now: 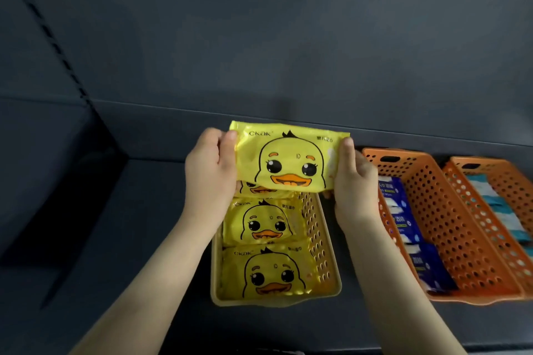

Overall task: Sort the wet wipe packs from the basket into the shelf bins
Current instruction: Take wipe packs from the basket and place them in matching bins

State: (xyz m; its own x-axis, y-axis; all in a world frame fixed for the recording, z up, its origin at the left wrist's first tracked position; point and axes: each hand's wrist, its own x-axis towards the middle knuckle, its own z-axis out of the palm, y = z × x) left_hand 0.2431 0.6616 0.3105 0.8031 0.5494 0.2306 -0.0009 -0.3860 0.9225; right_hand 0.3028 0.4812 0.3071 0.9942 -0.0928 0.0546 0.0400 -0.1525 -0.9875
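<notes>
Duck pack [288, 158] pinched at both short ends, left hand [207, 176] and right hand [354, 181] clamped on, long axis left to right. Poised over the yellow bin's [315, 228] far end.

We're looking at a bright yellow pack [288, 158] with a cartoon duck face, black outlines and an orange beak. Same print on the duck packs [265, 225] in the tan hole-dotted bin [317, 239]. To its right, an orange perforated bin [450, 225] has navy-and-white packs [403, 225], and the rightmost orange bin [507, 179] has teal-and-white packs [496, 204]. The shelf [144, 225] is dark grey.
</notes>
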